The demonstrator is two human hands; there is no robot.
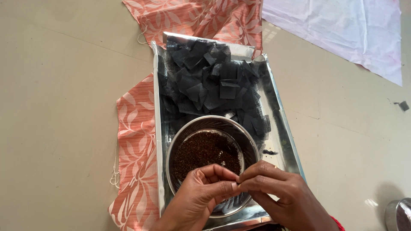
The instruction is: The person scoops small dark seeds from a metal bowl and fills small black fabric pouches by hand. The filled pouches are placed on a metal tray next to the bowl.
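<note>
Fingertips of the left hand (200,194) and right hand (280,192) pinch together over the steel bowl (177,139) of dark granules (205,152); anything between them is too small to tell. At twelve o'clock, black mesh squares (214,81) fill the tray (280,141), within reach. Patterned orange cloth (135,141) covers the beige floor (55,107).

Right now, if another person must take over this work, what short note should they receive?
Left hand and right hand: fingertips pinched together over the near rim of the steel bowl; anything held between them is too small to tell.
Bowl: sits at the near end of the silver tray, holding dark brown granules.
Black mesh squares: piled loosely in the tray's far half.
Tray lies on an orange leaf-print cloth.
Done: no finished pieces visible. Left: the whole pile of squares.
</note>
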